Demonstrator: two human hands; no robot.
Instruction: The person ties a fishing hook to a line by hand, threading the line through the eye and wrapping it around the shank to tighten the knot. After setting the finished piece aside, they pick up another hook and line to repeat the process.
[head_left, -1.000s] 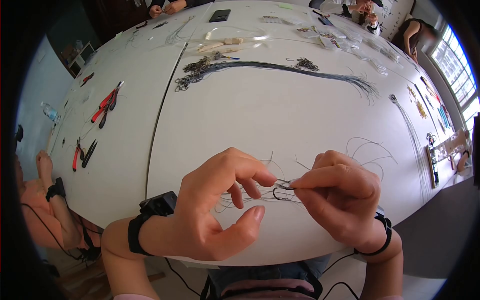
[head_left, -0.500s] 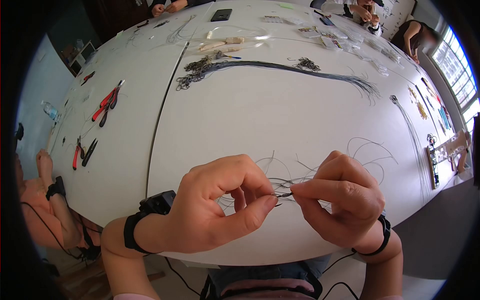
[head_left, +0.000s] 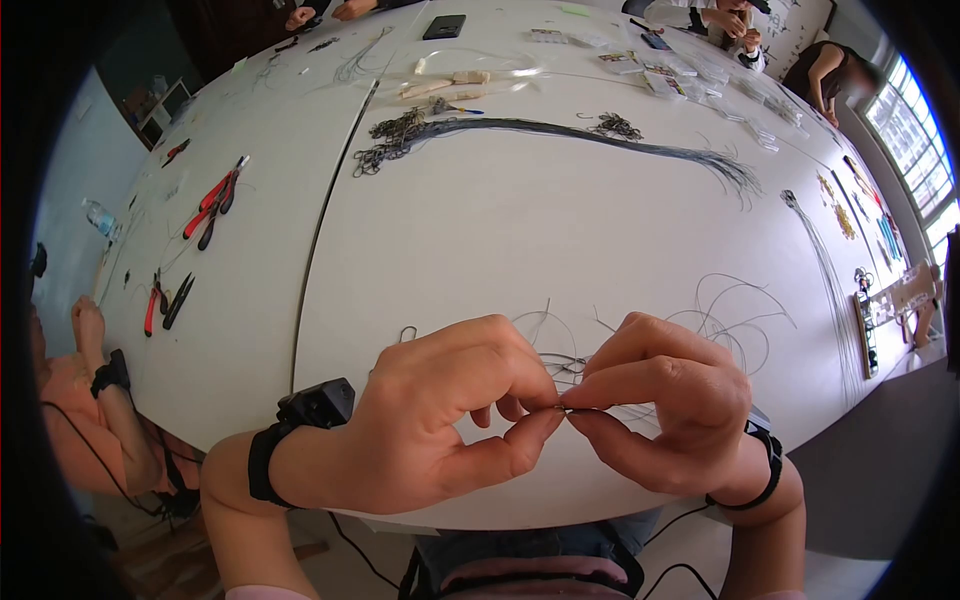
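Observation:
Pinched between thumb and forefinger of my left hand (head_left: 455, 410) is a thin dark strand, mostly covered by the fingertips. My right hand (head_left: 665, 400) pinches the same piece just to the right, so the fingertips of both hands nearly touch. A tiny dark bit of it shows between them. Behind and under the hands, loose thin strands (head_left: 745, 307) lie curled on the white table (head_left: 450, 240). A small dark loop (head_left: 408, 334) pokes out beyond my left knuckles.
Farther back lies a long bundle of dark strands (head_left: 560, 129) with looped ends. Red-handled pliers (head_left: 212, 205) and black tweezers (head_left: 179, 300) are on the left. Pale strands (head_left: 825, 260) lie right, plastic packets (head_left: 665, 82) behind. Other people sit around the table.
My hands have drawn together, closing the gap where a dark strand and its pointed tip showed. A small dark loop now shows behind my left hand.

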